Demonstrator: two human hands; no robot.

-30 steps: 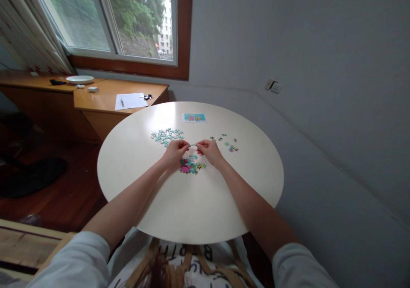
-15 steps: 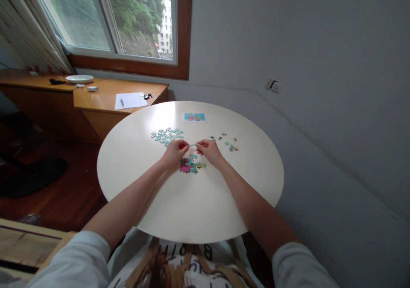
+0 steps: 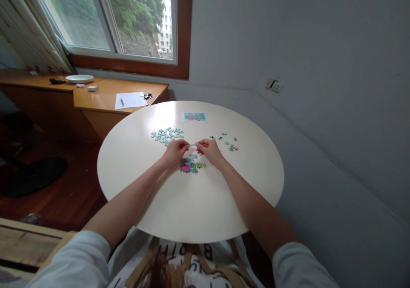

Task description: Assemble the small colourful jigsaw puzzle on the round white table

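Note:
Between my fingertips are small teal jigsaw puzzle pieces (image 3: 192, 145), pinched from both sides. My left hand (image 3: 176, 149) is closed on their left end and my right hand (image 3: 207, 149) on their right end. Whether they are joined or one single piece is too small to tell. Just below lies a partly assembled jigsaw puzzle (image 3: 188, 165) with pink, teal and yellow parts. Beyond my left hand spreads a pile of loose teal puzzle pieces (image 3: 167, 135). To the right of my right hand, several loose pieces (image 3: 233, 148) lie scattered.
The round white table (image 3: 192, 211) carries a small picture card (image 3: 194, 117) at its far side. Behind it to the left, a wooden desk (image 3: 105, 85) holds a paper sheet (image 3: 130, 100), keys (image 3: 147, 96) and a white plate (image 3: 80, 79). A wall stands at the right.

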